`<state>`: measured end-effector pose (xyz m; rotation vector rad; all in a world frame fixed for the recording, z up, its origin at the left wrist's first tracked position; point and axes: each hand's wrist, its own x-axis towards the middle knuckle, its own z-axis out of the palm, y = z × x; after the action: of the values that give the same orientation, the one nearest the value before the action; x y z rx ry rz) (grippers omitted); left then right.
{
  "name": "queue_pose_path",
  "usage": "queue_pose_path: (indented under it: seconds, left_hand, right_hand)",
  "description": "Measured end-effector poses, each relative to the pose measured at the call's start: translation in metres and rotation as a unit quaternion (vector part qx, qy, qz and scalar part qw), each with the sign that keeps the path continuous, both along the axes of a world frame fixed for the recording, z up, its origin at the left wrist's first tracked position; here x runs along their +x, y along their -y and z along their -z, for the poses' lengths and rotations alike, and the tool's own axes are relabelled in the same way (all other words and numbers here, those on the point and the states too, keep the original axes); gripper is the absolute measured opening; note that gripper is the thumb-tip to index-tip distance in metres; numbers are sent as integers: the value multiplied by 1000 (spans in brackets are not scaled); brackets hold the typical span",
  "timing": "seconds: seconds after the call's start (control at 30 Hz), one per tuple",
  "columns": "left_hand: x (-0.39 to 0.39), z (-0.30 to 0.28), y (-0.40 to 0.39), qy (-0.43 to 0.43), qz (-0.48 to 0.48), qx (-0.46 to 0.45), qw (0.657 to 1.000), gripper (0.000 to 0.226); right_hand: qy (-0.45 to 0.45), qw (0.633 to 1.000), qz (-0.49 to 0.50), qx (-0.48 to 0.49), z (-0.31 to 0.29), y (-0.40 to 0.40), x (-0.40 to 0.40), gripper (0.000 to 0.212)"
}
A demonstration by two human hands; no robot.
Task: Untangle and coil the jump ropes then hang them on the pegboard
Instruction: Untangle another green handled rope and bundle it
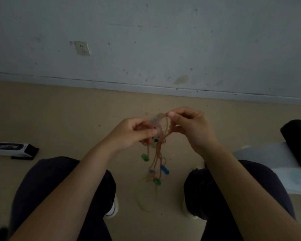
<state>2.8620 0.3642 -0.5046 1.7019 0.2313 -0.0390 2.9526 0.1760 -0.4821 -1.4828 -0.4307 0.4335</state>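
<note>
A tangle of thin, pale orange jump ropes (159, 150) hangs between my knees, above the floor. Small green and blue handles dangle from it, among them a green one (144, 157) at the left and a blue one (164, 169) lower down. My left hand (132, 134) pinches the knot's left side. My right hand (189, 126) pinches strands at the top right. Both hands are closed on the tangle at chest height. A loose loop of rope (146, 200) trails to the floor. No pegboard is in view.
I sit facing a scuffed white wall with a socket (82, 48). A black-and-white box (12, 149) lies on the tan floor at the left. A black object (297, 136) and white sheets (274, 164) sit at the right. My shoes rest below.
</note>
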Motion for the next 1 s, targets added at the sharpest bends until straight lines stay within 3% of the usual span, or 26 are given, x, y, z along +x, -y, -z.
queue_pose_path:
  seconds: [0.13, 0.27, 0.37, 0.43, 0.53, 0.63, 0.77, 0.9, 1.0]
  left_hand:
    - [2, -6, -8, 3, -22, -138, 990, 38]
    - [-1, -9, -9, 19, -30, -234, 972, 23]
    - [0, -9, -8, 44, -60, -278, 958, 25]
    - [1, -9, -8, 60, -77, -284, 954, 23]
    - [2, -5, -10, 56, -119, -242, 961, 27]
    - [2, -2, -14, 21, -180, -140, 973, 29]
    - [2, -1, -11, -7, -158, -78, 984, 71]
    - [0, 2, -12, 45, -131, -31, 990, 72]
    - [-1, 2, -18, 72, -122, -4, 990, 72]
  right_hand:
    - [38, 998, 10, -41, 3, 2, 4, 12]
    - [18, 998, 0, -61, 9, -1, 5, 18]
    - [-4, 989, -97, -115, 13, -1, 3, 38]
    - [14, 973, -170, -157, 16, -5, -6, 36]
    - [8, 978, -165, -124, 17, -13, -14, 22]
    - [12, 982, -119, -147, 9, -12, -11, 20]
    - [16, 974, -124, -187, 7, -11, -10, 28]
    - [89, 954, -128, -256, 11, -10, -13, 30]
    - [120, 952, -130, -250, 1, -4, -9, 23]
